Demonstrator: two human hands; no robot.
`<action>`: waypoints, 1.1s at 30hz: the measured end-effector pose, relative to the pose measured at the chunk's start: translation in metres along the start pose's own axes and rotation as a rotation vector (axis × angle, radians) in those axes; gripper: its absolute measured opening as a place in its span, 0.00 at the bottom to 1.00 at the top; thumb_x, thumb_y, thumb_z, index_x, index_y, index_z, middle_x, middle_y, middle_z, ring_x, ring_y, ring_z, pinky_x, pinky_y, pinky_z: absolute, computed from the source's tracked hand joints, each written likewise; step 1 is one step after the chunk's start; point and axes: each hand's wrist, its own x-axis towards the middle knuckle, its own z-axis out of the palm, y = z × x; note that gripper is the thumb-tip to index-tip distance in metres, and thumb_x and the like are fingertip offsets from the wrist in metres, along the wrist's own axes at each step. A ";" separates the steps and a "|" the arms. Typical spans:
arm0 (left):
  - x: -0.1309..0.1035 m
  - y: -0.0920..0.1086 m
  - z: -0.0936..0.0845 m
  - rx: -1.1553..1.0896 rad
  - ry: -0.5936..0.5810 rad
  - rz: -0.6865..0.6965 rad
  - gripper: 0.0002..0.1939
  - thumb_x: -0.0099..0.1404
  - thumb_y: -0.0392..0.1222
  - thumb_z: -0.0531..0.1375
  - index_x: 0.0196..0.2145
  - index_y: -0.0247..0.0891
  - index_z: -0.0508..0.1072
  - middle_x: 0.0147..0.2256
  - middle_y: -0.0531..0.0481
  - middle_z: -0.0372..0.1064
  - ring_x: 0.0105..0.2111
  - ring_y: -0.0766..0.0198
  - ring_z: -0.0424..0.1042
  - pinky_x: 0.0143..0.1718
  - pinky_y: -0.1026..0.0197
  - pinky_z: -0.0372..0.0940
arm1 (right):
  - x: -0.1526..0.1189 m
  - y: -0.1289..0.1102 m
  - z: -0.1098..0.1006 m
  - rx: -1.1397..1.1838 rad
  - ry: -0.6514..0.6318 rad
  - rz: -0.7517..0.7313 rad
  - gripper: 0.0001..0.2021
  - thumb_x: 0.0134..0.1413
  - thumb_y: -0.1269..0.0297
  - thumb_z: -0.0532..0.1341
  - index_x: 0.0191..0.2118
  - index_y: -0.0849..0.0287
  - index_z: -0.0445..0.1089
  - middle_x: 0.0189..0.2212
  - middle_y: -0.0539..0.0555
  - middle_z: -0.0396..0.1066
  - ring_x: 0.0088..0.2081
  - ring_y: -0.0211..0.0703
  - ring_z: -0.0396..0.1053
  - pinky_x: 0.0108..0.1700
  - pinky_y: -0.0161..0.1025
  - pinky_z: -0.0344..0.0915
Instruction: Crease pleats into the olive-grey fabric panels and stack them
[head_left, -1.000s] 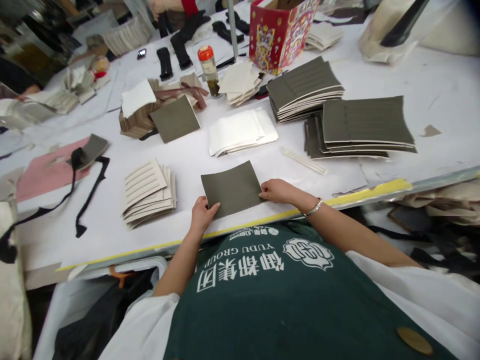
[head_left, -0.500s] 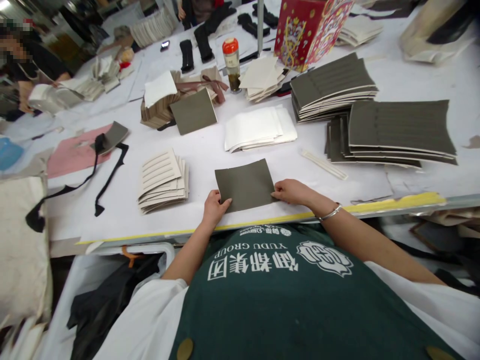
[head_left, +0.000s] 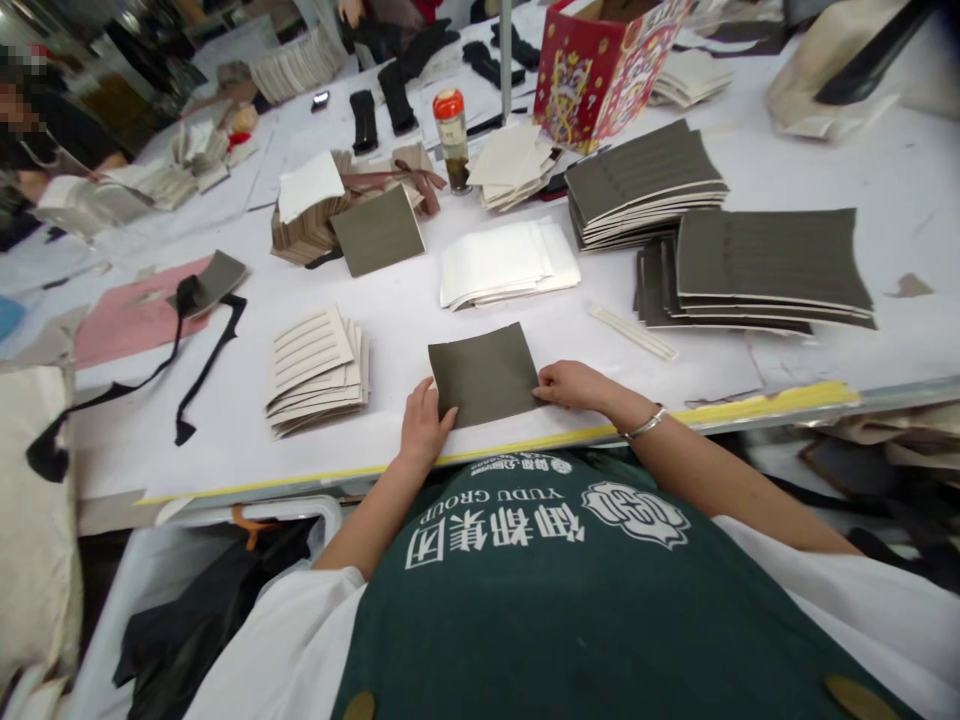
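A dark olive-grey rectangular panel (head_left: 486, 375), like leather or coated fabric, lies on the white-covered table close to its front edge. At its lower left corner rests my left hand (head_left: 424, 425), fingers stretched forward along the panel's side and the thumb apart from them. My right hand (head_left: 576, 386) pinches the panel's right edge between thumb and bent fingers. Left of the panel stands a fanned stack of cream striped pieces (head_left: 319, 372). Behind it lies a pile of white sheets (head_left: 508, 262).
Stacks of dark ribbed panels (head_left: 776, 260) lie at the right. Farther back are another dark panel (head_left: 379, 232), an orange-lidded jar (head_left: 452, 140) and a red patterned box (head_left: 577, 75). Black straps (head_left: 210, 365) lie left. A white bin (head_left: 330, 515) stands below the table edge. Another person (head_left: 60, 135) is far left.
My left hand has loosened, its fingers reaching further forward and its thumb shifting to the panel's edge. My right hand keeps its pinch. The whole view has shifted slightly.
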 end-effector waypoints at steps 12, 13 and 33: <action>0.024 0.067 0.032 0.055 -0.090 0.728 0.16 0.65 0.36 0.49 0.49 0.37 0.66 0.45 0.43 0.69 0.43 0.58 0.67 0.42 0.57 0.62 | 0.006 0.003 -0.012 0.049 -0.045 -0.059 0.11 0.47 0.61 0.56 0.25 0.63 0.71 0.16 0.52 0.68 0.18 0.35 0.61 0.23 0.32 0.53; 0.029 0.072 0.035 0.087 -0.114 0.719 0.15 0.65 0.38 0.50 0.48 0.35 0.67 0.44 0.43 0.70 0.41 0.57 0.67 0.40 0.56 0.62 | 0.007 0.005 -0.015 0.069 -0.066 -0.080 0.11 0.46 0.61 0.56 0.25 0.63 0.70 0.16 0.52 0.68 0.18 0.35 0.61 0.24 0.32 0.54; 0.065 0.101 0.048 0.064 -0.210 0.533 0.07 0.64 0.40 0.53 0.29 0.37 0.67 0.35 0.46 0.68 0.32 0.60 0.63 0.33 0.58 0.61 | 0.053 0.014 -0.045 0.129 -0.078 -0.154 0.09 0.41 0.68 0.58 0.28 0.65 0.73 0.17 0.51 0.69 0.20 0.34 0.61 0.25 0.31 0.54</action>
